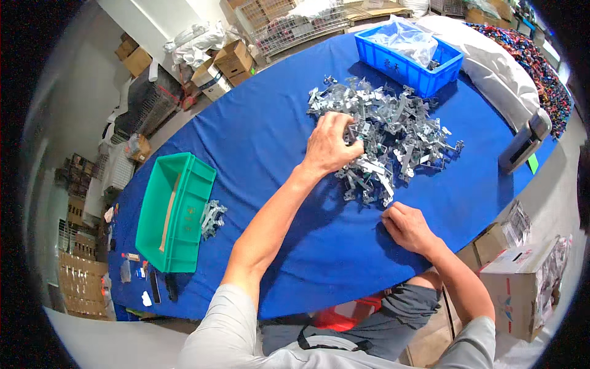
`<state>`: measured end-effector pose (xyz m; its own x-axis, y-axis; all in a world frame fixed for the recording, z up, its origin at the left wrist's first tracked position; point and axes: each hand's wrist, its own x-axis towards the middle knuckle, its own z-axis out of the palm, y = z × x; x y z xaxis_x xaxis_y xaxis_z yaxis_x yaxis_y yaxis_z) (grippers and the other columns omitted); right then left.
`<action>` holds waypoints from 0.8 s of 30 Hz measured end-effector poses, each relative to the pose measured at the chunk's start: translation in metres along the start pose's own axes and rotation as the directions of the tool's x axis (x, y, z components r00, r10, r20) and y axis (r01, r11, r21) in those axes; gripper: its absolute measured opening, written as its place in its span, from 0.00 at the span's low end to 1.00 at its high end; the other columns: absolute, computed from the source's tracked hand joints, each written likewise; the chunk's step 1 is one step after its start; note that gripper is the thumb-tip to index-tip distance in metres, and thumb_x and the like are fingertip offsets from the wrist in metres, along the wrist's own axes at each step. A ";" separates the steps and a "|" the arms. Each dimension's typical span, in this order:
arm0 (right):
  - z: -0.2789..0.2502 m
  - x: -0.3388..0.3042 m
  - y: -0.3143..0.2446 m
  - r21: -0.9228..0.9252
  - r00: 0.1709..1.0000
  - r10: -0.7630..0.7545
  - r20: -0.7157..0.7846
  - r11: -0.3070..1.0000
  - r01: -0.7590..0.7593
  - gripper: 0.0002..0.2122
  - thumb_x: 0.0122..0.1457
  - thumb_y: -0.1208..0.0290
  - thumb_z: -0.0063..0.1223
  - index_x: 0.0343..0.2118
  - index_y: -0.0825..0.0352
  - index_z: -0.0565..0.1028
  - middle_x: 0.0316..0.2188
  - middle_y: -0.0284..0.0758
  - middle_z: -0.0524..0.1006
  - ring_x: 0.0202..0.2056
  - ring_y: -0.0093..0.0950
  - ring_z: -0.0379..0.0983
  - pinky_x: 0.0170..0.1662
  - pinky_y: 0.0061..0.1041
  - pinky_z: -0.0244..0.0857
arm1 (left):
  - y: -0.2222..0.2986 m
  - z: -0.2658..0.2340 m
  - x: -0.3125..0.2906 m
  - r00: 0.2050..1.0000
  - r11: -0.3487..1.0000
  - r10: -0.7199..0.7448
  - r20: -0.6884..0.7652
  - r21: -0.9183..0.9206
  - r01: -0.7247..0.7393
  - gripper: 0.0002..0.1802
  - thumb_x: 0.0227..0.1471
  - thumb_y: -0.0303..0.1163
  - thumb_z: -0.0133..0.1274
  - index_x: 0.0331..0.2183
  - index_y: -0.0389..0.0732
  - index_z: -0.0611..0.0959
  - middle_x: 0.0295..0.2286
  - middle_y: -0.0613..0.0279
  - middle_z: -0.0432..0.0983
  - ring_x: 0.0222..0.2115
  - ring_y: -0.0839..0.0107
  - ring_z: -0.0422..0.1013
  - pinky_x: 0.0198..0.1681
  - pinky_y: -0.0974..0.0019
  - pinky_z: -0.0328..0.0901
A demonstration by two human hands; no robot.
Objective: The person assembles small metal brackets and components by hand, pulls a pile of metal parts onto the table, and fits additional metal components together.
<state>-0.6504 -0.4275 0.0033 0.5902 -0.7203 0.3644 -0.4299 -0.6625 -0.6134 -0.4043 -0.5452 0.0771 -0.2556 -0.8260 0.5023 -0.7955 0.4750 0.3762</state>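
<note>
A heap of silvery metal brackets [399, 117] lies on the blue cloth in front of me. My left hand [332, 144] is at the heap's left edge, fingers bent over the pieces and thumb apart from them; it grips nothing that I can see. At the heap's near edge, my right hand [409, 227] is closed, its fingertips curled under and pressed together. Whatever it may hold is hidden by the fingers. A smaller cluster of metal brackets [212, 219] sits to the left, against a green plastic bin [192, 230].
A blue crate [393, 63] with a clear plastic bag stands behind the heap. On the right are a dark upright device [525, 141] and a white sack [485, 58]. Small items, including a dark flat object [155, 287], lie at the left edge. A cardboard box [513, 289] stands beside the table.
</note>
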 end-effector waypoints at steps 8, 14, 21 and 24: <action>0.004 0.001 -0.006 -0.059 0.996 0.063 -0.069 0.996 -0.067 0.05 0.57 0.73 0.54 0.34 0.67 0.72 0.29 0.42 0.72 0.30 0.44 0.73 0.32 0.40 0.67 | -0.039 0.003 -0.043 0.934 0.991 -0.101 -0.343 0.046 0.124 0.24 0.44 0.34 0.56 0.46 0.38 0.80 0.54 0.37 0.65 0.55 0.48 0.64 0.59 0.57 0.59; 0.039 0.025 -0.049 0.303 0.977 0.172 -0.129 0.944 -0.126 0.06 0.59 0.72 0.52 0.36 0.69 0.72 0.34 0.44 0.73 0.37 0.42 0.73 0.39 0.35 0.68 | -0.037 0.007 -0.048 0.830 0.500 -0.533 0.164 -0.730 0.465 0.38 0.42 0.27 0.56 0.59 0.45 0.70 0.43 0.56 0.72 0.41 0.72 0.71 0.36 0.69 0.72; 0.030 0.063 0.009 0.219 0.863 0.316 -0.394 0.944 -0.246 0.08 0.58 0.70 0.52 0.33 0.71 0.73 0.32 0.44 0.75 0.37 0.39 0.73 0.40 0.34 0.66 | -0.027 0.024 0.020 0.963 0.935 -0.264 -0.042 -0.256 0.246 0.39 0.35 0.35 0.57 0.54 0.37 0.75 0.57 0.34 0.61 0.58 0.47 0.61 0.61 0.63 0.57; 0.012 0.071 0.015 0.278 0.754 0.443 -0.485 0.895 -0.348 0.09 0.60 0.69 0.51 0.34 0.71 0.73 0.32 0.44 0.76 0.34 0.38 0.74 0.39 0.33 0.66 | -0.023 0.028 0.033 0.960 0.947 -0.253 -0.119 -0.236 0.220 0.35 0.35 0.35 0.57 0.51 0.38 0.78 0.56 0.27 0.59 0.58 0.43 0.60 0.61 0.60 0.56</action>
<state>-0.6068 -0.4860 0.0111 -0.0775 -0.9362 0.3428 -0.4003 -0.2856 -0.8707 -0.4100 -0.5921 0.0631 0.0207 -0.8771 0.4799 -0.6796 0.3397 0.6502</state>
